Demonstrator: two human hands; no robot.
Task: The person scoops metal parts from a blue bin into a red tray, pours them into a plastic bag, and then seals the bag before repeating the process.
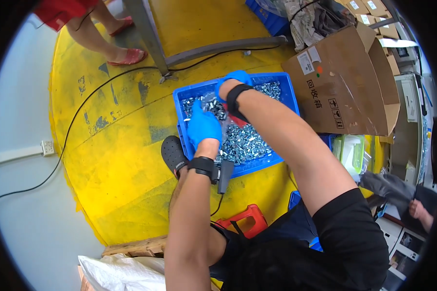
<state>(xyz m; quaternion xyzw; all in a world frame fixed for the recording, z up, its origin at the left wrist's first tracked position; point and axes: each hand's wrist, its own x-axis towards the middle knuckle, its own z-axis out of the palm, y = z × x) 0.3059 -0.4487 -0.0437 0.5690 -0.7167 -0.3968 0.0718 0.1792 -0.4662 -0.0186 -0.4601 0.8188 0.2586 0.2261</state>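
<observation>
A blue plastic bin [290,104] on the floor holds many small shiny metal parts [245,143], too small to name. Both my hands wear blue gloves and reach into it. Between them is a clear plastic bag [211,103] with metal parts showing in it. My left hand [204,126] is at the bin's left side, closed on the bag, one finger or thumb sticking up. Over the far side, my right hand [235,80] is bent at the wrist; its fingers are mostly hidden. Something red [239,120] lies under my right forearm.
A large cardboard box [337,87] stands right of the bin. Beyond the bin is a metal frame leg [148,36], with a black cable [77,104] across the yellow floor. A red plastic stool [257,220] is near me. Another person's legs [94,34] show far left.
</observation>
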